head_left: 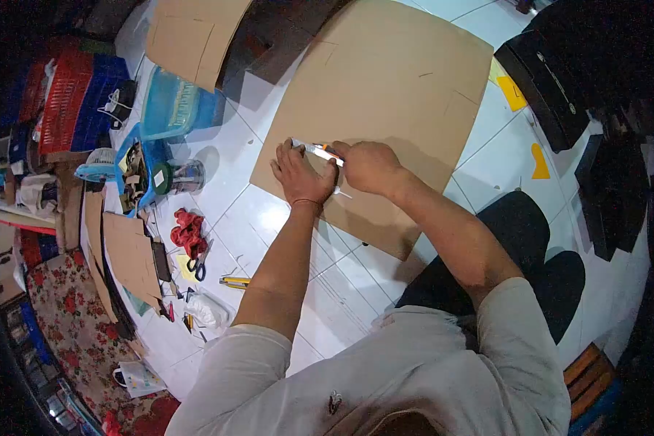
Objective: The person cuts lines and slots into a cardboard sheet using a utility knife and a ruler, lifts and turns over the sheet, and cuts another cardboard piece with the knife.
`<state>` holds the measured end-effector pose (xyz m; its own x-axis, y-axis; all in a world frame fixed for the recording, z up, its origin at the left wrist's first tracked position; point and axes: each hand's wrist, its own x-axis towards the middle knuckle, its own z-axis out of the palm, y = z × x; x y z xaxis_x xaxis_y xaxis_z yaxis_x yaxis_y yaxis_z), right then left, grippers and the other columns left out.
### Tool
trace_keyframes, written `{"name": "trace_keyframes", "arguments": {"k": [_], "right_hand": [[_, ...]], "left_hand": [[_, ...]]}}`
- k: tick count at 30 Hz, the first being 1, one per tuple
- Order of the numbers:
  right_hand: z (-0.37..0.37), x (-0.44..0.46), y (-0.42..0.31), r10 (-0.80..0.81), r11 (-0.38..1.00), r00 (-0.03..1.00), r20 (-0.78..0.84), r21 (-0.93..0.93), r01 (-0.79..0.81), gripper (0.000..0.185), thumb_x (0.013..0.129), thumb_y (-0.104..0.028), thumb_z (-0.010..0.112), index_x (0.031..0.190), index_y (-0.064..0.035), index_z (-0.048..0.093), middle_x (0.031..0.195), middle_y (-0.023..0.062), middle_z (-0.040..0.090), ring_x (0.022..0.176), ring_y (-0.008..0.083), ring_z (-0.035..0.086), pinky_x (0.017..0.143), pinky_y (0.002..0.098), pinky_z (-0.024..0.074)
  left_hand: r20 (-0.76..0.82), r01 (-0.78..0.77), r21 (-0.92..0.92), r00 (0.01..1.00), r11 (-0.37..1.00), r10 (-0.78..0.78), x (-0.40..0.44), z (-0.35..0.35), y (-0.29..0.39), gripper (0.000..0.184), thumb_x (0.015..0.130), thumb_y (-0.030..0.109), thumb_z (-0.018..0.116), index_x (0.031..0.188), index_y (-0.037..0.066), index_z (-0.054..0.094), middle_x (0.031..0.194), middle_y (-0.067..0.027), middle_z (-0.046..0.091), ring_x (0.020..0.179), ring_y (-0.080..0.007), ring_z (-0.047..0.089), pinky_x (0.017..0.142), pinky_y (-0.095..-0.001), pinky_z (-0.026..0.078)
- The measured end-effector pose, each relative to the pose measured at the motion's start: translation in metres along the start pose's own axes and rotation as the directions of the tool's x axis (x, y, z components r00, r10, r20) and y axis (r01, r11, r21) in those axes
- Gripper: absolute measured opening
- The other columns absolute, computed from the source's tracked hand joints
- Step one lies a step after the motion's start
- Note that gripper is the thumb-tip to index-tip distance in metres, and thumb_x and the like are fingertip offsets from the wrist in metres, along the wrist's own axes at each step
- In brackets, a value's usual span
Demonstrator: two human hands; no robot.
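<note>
A large brown cardboard sheet (385, 80) lies on the white tiled floor. My left hand (301, 173) rests flat near its left edge with the fingers spread, pressing beside a pale strip-like piece whose kind I cannot make out. My right hand (370, 166) is closed round a small orange and dark tool (330, 150), probably a cutter, its front end close to my left thumb. Short dark lines mark the sheet in several places.
Scissors (196, 267), a yellow cutter (235, 282) and red cloth (188, 232) lie at left. Beyond them stand a jar (187, 176), a blue tub (168, 109) and crates (65, 102). Yellow pieces (540, 161) and a black box (541, 91) are at right.
</note>
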<state>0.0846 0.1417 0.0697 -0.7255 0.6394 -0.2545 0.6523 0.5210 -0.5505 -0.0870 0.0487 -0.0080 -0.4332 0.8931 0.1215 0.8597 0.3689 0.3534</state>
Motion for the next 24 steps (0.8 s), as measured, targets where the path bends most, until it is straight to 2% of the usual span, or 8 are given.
{"name": "trace_keyframes", "arguments": {"k": [4,15,17,18,20,24], "right_hand": [[0.009,0.004,-0.001,0.008,1.000,1.000,-0.024,0.004,-0.008,0.037,0.094,-0.022,0.061,0.129,-0.0078,0.065,0.101,0.0205,0.076,0.095,0.0386,0.075,0.084,0.0513,0.0602],[0.010,0.010,-0.003,-0.003,0.999,1.000,0.001,-0.037,0.003,0.038,0.096,-0.022,0.061,0.131,-0.0092,0.064,0.103,0.0195,0.077,0.097,0.0377,0.075,0.084,0.0510,0.0603],[0.011,0.009,-0.004,0.020,0.999,0.999,0.028,-0.038,-0.019,0.053,0.092,-0.013,0.059,0.145,-0.0125,0.059,0.107,0.0220,0.076,0.099,0.0374,0.075,0.083,0.0513,0.0592],[0.008,0.008,-0.006,0.021,0.999,0.999,0.030,-0.039,-0.019,0.053,0.092,-0.013,0.059,0.145,-0.0125,0.059,0.107,0.0220,0.076,0.099,0.0374,0.075,0.083,0.0513,0.0592],[0.003,0.006,-0.009,0.032,0.999,0.999,0.015,-0.007,-0.032,0.036,0.096,-0.021,0.060,0.130,-0.0081,0.065,0.105,0.0203,0.076,0.100,0.0374,0.075,0.087,0.0515,0.0596],[0.004,0.019,0.004,0.001,1.000,1.000,-0.011,0.024,-0.001,0.034,0.094,-0.021,0.063,0.125,-0.0086,0.068,0.108,0.0202,0.076,0.101,0.0378,0.074,0.087,0.0521,0.0592]], "left_hand": [[0.053,0.025,0.023,0.998,0.999,-0.026,0.000,0.000,0.000,0.078,0.081,0.054,0.074,0.134,0.000,0.053,0.158,-0.0194,0.039,0.158,-0.0384,0.021,0.128,-0.0634,0.009],[0.006,0.008,0.044,1.000,0.999,-0.008,0.000,0.004,-0.001,0.078,0.081,0.050,0.075,0.136,0.001,0.049,0.159,-0.0191,0.039,0.157,-0.0393,0.021,0.127,-0.0638,0.010],[0.004,-0.004,0.040,1.000,0.999,0.004,-0.001,0.005,-0.004,0.081,0.080,0.051,0.075,0.138,0.001,0.049,0.160,-0.0181,0.038,0.157,-0.0380,0.022,0.126,-0.0648,0.011],[0.000,-0.017,0.036,1.000,0.999,0.017,-0.001,0.006,-0.006,0.083,0.080,0.052,0.076,0.140,0.002,0.048,0.161,-0.0171,0.036,0.157,-0.0368,0.023,0.126,-0.0658,0.012],[-0.012,-0.017,0.027,1.000,0.999,0.018,-0.002,0.008,-0.006,0.081,0.080,0.052,0.075,0.139,0.003,0.048,0.160,-0.0177,0.037,0.157,-0.0382,0.022,0.126,-0.0651,0.011],[0.020,-0.009,0.022,1.000,1.000,0.008,-0.001,0.002,-0.002,0.078,0.081,0.054,0.073,0.138,0.005,0.049,0.161,-0.0177,0.037,0.158,-0.0397,0.021,0.127,-0.0640,0.008]]}}
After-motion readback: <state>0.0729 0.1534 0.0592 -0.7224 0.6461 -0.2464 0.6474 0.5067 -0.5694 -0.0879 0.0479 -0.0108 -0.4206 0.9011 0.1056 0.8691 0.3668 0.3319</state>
